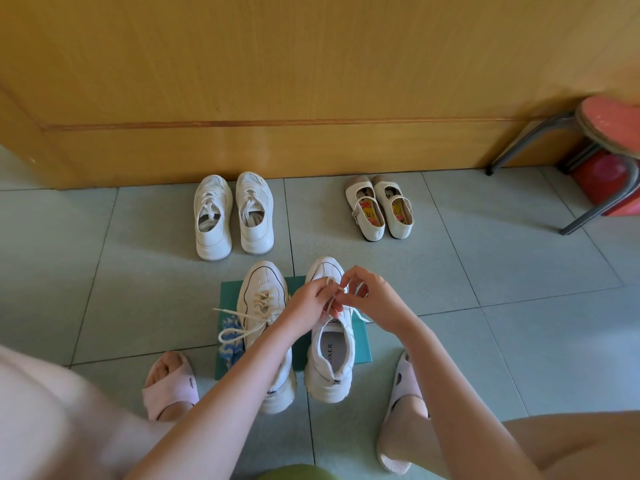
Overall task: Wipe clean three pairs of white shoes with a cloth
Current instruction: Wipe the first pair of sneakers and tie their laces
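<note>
**Tiled floor, lace in both hands, cloth lying idle**

Pale green tiles [485,271] carry a squatting person's slippers [171,386] at the bottom of the frame. Between them a chunky white pair stands on a teal board [360,344], heels past its near edge. Over the centre-right shoe [329,362], the left hand [304,301] and the right hand [375,299] each pinch the lace [330,280] between thumb and curled fingertips, with a small loop raised between them.

A hard tug would likely tip this shoe off the board. The loose lace of the centre-left shoe [261,289] trails left and could drag on the floor.

The blue cloth [229,341] lies crumpled at the board's left edge, just beside that shoe, below and left of the left hand. Neither hand's fingers touch it.

Farther up, a mesh pair [233,216] and a strap pair [379,211] wait near the yellow door [277,81]. A red stool [588,140] fills the upper right.
</note>
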Available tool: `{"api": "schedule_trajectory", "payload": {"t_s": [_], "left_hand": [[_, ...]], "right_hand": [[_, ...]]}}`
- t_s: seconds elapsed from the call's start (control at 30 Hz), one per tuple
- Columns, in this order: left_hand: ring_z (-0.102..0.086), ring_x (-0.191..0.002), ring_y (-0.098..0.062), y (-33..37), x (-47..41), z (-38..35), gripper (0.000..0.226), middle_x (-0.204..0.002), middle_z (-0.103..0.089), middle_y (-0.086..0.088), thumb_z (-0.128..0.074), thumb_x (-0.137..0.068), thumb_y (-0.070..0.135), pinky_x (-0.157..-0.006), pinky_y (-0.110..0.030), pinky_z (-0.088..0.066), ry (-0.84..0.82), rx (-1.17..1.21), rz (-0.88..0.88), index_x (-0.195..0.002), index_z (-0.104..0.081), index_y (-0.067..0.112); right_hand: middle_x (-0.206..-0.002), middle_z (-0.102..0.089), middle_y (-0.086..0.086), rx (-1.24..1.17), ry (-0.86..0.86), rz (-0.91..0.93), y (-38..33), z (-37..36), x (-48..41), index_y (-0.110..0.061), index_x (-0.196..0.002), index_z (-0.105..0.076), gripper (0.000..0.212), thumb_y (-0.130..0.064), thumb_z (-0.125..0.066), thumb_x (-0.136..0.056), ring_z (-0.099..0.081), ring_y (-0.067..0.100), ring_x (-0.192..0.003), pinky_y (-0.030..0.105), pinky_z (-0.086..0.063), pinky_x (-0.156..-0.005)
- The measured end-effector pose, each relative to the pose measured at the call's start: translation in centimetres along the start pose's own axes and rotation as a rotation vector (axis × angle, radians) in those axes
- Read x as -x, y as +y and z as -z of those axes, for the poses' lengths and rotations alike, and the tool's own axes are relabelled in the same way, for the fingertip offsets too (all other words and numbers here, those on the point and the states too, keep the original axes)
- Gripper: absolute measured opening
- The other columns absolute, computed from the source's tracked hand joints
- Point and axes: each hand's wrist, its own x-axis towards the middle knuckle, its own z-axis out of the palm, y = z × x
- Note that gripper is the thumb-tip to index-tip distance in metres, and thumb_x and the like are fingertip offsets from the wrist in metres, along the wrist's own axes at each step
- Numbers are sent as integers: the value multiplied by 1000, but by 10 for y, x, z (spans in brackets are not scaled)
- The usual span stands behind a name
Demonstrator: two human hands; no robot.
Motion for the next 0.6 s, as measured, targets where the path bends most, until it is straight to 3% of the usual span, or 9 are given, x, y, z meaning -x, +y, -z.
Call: {"api": "schedule_trajectory", "payload": {"t_s": [0.13,0.23,0.33,0.4,0.5,0.6], "left_hand": [[-62,-66,-8,-1,-2,0,30,-75,-67,4,-34,-101,32,-65,-20,-47,-1,45,17,-91,-58,16],[-65,-65,-7,0,-3,2,27,-78,-69,0,-40,-99,31,-60,-16,-49,53,188,76,-100,-60,14],[-64,-62,-5,1,-3,1,21,-76,-69,0,-48,-97,28,-58,-12,-50,93,291,148,-98,-65,15],[-63,-69,-12,-2,-4,1,18,-79,-70,-6,-55,-93,29,-67,-16,-51,94,285,170,-91,-69,17],[-64,-88,-26,-5,-3,2,12,-97,-71,-18,-67,-83,31,-92,-39,-50,69,363,208,-88,-73,21],[-65,-92,-28,-6,-1,3,18,-101,-70,-17,-71,-78,26,-93,-39,-51,48,487,255,-93,-73,15]], "right_hand": [[-75,-51,-8,-8,-13,-13,0,0,-2,-23,-80,-51,14,-25,-61,-89,-43,5,-63,14,-36,-56],[-73,-48,-4,-184,-12,-92,-1,0,-1,-22,-78,-48,16,-22,-56,-93,-42,10,-63,22,-38,-58],[-72,-49,-3,-329,6,-112,-2,0,4,-20,-80,-49,15,-16,-52,-95,-44,9,-61,20,-40,-57],[-73,-53,-5,-290,-34,-90,-3,1,7,-20,-81,-51,14,-17,-54,-94,-46,5,-59,16,-42,-54],[-78,-56,-6,-140,-144,-82,1,2,10,-24,-80,-53,13,-20,-58,-91,-47,3,-61,13,-43,-54],[-77,-57,-8,-118,-181,-87,6,2,12,-22,-81,-55,11,-20,-62,-89,-48,1,-59,14,-44,-55]]}}
